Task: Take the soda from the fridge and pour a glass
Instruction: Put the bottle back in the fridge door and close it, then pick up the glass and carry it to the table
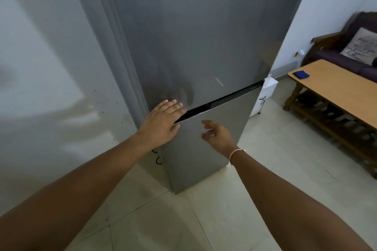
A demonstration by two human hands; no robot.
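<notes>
The task is barely begun. The fridge [193,47] stands shut, both doors closed, so whatever it holds is hidden; the soda cannot be seen, and by the task's wording it should be inside. No glass shows anywhere.

At the fridge's left edge, the left hand [163,122] lies flat with fingers straight, fingertips at the dark gap [220,101] between the upper and lower doors, gripping nothing. Just right of it, in front of the lower door [204,149], the right hand [218,134] hangs with fingers loosely spread, empty; whether it touches the door cannot be told.

Well right of the fridge stands a wooden table [336,87] with a blue cloth [301,74] on it.

Opening a door, finding the soda, and pouring all remain.
</notes>
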